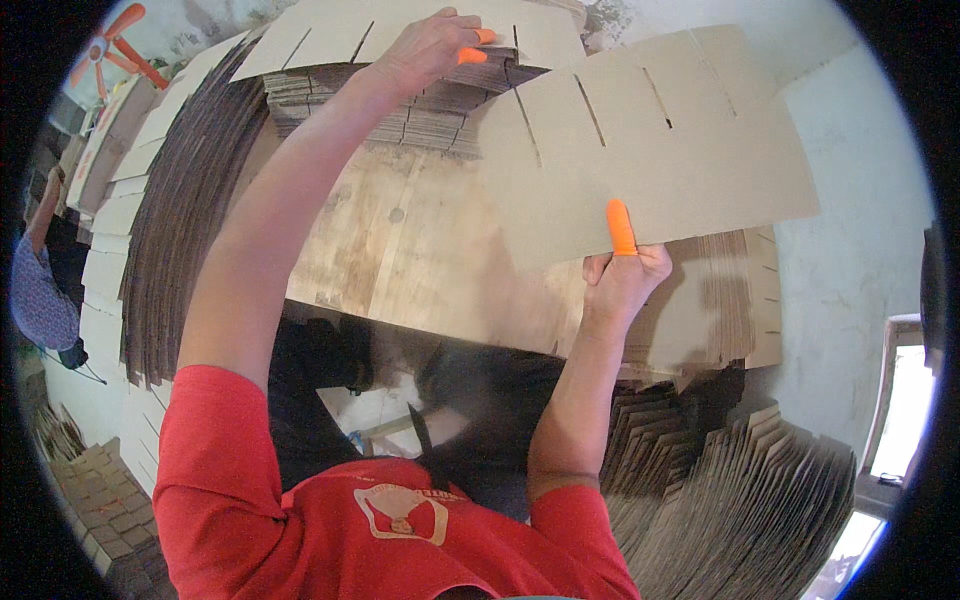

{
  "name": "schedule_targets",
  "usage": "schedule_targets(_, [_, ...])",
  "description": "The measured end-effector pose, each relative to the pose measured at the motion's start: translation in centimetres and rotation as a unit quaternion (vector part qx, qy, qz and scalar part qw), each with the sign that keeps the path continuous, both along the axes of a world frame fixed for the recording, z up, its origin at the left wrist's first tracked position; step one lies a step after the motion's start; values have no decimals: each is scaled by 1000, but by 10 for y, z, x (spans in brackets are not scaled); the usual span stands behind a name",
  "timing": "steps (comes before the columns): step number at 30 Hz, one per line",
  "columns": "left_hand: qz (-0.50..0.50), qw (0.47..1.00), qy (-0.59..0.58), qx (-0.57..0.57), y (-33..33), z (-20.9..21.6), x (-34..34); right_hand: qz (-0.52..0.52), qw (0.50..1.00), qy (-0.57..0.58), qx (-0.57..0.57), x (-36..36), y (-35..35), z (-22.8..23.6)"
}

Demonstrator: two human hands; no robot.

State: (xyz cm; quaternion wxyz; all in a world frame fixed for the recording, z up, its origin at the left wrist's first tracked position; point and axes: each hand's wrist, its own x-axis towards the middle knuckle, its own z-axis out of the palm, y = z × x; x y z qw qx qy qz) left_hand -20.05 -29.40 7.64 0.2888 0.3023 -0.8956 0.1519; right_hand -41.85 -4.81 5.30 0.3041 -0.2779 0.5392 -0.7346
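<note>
My right hand pinches the near edge of a slotted cardboard sheet, with an orange finger cot lying along the sheet's upper face. That sheet is tilted above the table, and several narrow slits run in from its far edge. Farther left, my left hand is closed at the near edge of another slotted cardboard sheet on top of a stack. Two orange cots cover fingertips of this hand, close to each other. Below lies the stack of slotted cardboard, partly behind my left forearm.
A wooden tabletop spreads before me. Tall cardboard stacks stand at the left and right. More upright sheets fill the lower right. An orange-bladed fan is at the far left, near another person's patterned sleeve.
</note>
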Motion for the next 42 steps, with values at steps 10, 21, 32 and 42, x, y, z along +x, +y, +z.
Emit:
schedule_targets(10, [-18,990,-59,-129,10,12,4,-3,994,92,-55,6,7,0])
schedule_targets(21, [22,981,-149,-124,62,-11,7,-20,977,211,-28,11,8,-3])
schedule_targets(32, [6,978,-209,-7,97,-12,6,-32,947,320,-22,-3,4,-29])
schedule_targets(42, [-163,965,-203,-30,216,-41,-18,-74,908,400,-101,10,-8,-43])
